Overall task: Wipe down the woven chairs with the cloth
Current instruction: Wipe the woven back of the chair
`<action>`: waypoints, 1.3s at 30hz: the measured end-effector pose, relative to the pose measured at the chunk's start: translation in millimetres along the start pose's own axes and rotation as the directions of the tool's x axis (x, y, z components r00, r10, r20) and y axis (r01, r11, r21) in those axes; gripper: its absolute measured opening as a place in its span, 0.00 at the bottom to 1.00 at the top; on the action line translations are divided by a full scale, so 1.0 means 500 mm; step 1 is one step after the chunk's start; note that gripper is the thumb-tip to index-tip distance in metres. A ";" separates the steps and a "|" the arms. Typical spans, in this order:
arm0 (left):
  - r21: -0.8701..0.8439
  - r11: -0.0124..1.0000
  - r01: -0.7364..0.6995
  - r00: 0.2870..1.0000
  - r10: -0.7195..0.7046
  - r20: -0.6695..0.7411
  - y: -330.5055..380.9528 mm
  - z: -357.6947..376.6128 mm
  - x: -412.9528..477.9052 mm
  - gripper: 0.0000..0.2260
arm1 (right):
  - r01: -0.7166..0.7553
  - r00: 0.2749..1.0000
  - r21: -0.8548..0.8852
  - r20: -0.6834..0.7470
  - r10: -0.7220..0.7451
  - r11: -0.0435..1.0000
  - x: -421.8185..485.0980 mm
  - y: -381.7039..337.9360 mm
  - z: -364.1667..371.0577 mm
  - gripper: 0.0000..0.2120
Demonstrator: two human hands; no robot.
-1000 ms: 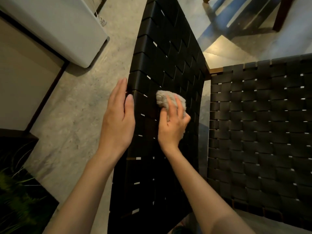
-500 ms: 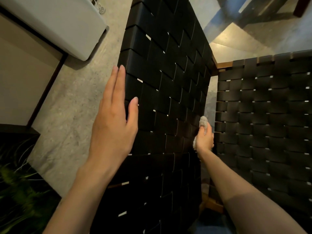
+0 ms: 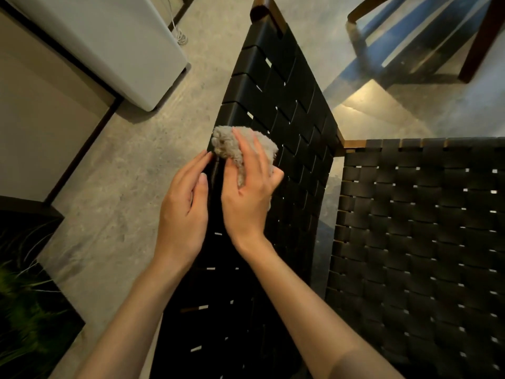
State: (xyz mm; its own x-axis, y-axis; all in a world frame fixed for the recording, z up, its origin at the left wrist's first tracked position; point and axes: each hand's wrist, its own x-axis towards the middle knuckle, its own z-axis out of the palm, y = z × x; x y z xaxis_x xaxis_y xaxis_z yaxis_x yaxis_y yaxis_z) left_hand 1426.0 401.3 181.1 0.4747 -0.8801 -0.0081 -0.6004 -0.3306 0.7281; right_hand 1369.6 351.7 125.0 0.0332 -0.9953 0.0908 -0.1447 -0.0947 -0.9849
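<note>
A black woven chair back point(image 3: 289, 110) rises in the middle of the head view, with its woven seat point(image 3: 420, 242) to the right. My right hand point(image 3: 251, 192) grips a bunched beige cloth point(image 3: 232, 144) and presses it against the back's left edge. My left hand point(image 3: 184, 203) lies along the outer left edge of the back, just beside the cloth, fingers fairly straight and touching the weave.
A white appliance point(image 3: 109, 47) with a cord stands at the upper left on the concrete floor point(image 3: 117, 192). A dark planter with green leaves point(image 3: 24, 318) fills the lower left. Another wooden chair frame point(image 3: 475, 47) stands at the upper right.
My right hand has swept the cloth from the lower right edge of the chair back up to its left edge. My left hand has shifted closer to the cloth.
</note>
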 end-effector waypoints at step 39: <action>0.187 0.975 -0.121 0.993 0.119 0.023 0.021 0.058 0.106 0.21 | 0.137 0.991 -0.032 -0.005 -0.137 0.990 0.191 0.004 0.017 0.19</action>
State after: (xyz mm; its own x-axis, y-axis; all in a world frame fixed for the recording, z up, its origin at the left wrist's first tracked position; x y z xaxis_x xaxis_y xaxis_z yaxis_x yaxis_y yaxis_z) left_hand 1426.3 341.2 168.4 0.3851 -0.9207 0.0632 -0.7635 -0.2794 0.5823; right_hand 1380.8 256.7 130.3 0.0483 -0.9730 0.2259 -0.1704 -0.2309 -0.9579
